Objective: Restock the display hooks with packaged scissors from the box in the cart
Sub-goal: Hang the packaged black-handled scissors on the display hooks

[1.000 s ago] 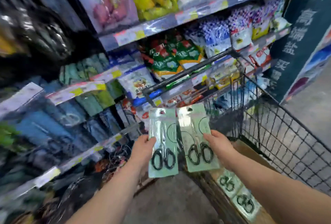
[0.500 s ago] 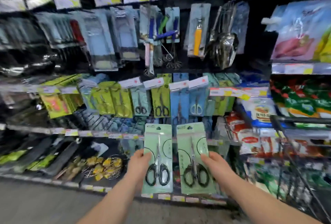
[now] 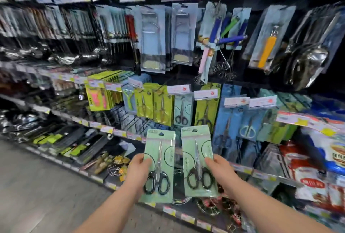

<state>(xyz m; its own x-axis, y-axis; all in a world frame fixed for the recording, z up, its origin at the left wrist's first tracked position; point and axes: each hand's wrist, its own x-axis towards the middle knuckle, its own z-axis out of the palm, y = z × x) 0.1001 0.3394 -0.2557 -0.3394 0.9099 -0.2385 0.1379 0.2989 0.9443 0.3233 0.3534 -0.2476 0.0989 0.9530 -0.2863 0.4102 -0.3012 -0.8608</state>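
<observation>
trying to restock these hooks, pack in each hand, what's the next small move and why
Probably lift the right pack, held by the right hand, to the hanging pack above: it looks the same, pale card, black-handled scissors. The left hand holds the left pack.

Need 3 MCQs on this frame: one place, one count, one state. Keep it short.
1. Where does the hanging mint scissors pack sit on the display?
A) between yellow-green packs
B) among the top-row whisks
C) on the floor

2. How many mint packs are being held?
A) one
B) two
C) four

3. What is the left hand doing?
A) hanging empty
B) gripping a pack
C) pressing a price tag

Key:
1 A: a yellow-green pack flanks it on each side.
2 B: the left pack and the right pack, the latter in the right hand.
3 B: its thumb lies across the left pack's front.
</observation>
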